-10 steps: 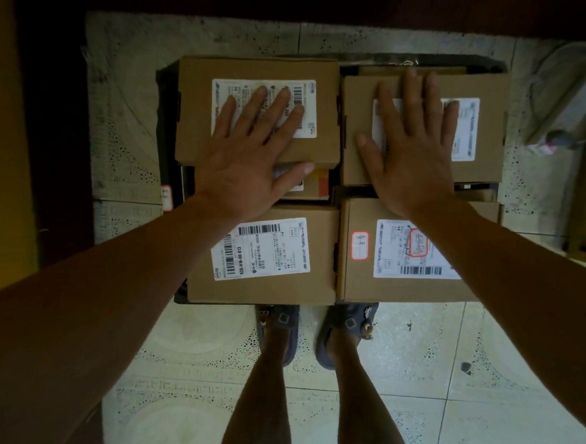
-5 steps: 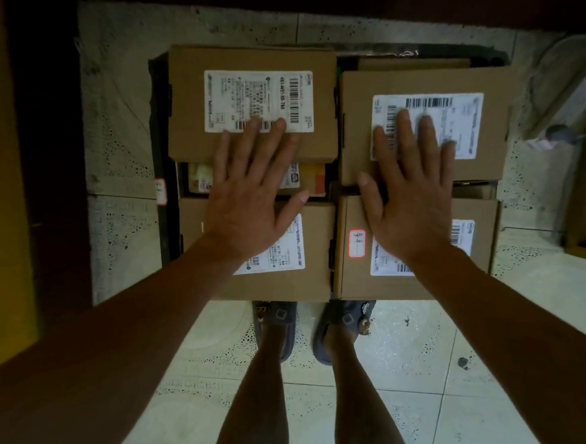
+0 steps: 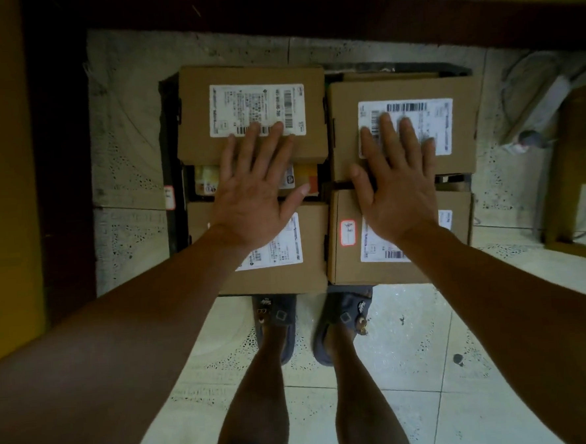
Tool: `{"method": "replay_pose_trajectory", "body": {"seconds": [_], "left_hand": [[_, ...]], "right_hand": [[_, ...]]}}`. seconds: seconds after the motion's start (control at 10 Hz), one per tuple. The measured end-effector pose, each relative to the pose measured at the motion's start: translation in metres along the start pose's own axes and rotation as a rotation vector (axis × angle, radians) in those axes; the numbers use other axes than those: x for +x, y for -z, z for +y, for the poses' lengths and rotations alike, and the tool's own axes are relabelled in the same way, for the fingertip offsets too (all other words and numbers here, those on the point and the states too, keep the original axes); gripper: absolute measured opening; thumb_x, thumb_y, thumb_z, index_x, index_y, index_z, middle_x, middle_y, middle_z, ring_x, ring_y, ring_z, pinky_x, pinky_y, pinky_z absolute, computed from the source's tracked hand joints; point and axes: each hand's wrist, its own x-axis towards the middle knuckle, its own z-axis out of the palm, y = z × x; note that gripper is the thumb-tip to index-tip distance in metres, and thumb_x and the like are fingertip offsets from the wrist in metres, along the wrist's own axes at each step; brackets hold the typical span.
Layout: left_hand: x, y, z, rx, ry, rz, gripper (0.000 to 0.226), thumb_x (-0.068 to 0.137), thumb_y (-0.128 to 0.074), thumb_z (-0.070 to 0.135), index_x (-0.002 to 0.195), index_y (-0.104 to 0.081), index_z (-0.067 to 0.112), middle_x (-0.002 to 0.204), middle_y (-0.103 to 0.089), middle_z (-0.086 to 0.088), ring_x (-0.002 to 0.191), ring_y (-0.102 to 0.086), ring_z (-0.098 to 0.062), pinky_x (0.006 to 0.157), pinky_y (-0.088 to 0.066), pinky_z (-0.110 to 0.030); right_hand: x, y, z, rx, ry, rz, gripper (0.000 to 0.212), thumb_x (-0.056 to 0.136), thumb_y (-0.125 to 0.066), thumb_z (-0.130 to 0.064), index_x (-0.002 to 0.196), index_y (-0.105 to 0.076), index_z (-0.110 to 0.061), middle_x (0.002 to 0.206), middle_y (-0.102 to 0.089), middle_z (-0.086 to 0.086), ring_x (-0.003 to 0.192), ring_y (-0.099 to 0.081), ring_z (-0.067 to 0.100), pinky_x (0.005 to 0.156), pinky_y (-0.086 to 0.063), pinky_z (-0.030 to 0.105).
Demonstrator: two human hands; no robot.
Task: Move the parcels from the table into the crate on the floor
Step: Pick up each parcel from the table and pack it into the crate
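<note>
Head view: four rectangular brown cardboard parcels [image 3: 194, 125] with white labels fill the black crate [image 3: 170, 143] on the floor, mostly hiding it. Left hand [image 3: 249, 204] and right hand [image 3: 399, 194] are spread flat, fingers straight, over them; contact is unclear.

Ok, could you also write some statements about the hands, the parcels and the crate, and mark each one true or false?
1. The left hand and the right hand are open, with fingers spread. True.
2. Four cardboard parcels show on top in the crate. True.
3. The left hand grips a parcel by its edge. False: it is held flat over the parcels and grips nothing.
4. The red-bordered sticker is on the far left parcel. False: it is on the near right parcel.
5. The person is barefoot. False: dark sandals are on the feet.
</note>
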Motion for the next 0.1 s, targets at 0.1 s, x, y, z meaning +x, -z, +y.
{"method": "replay_pose_trajectory", "body": {"seconds": [0.1], "left_hand": [[-0.0048,0.0332,0.0077,-0.101,0.044,0.007,0.070,0.100,-0.016,0.059,0.155,-0.022,0.016,0.164,-0.021,-0.007,0.151,-0.013,-0.029,0.121,-0.001,-0.047]], "right_hand": [[-0.0174,0.0324,-0.0079,0.045,-0.067,-0.007,0.069,0.097,-0.004,-0.059,0.155,-0.014,-0.024,0.165,-0.006,0.005,0.151,0.004,0.027,0.119,0.009,0.048]]}}
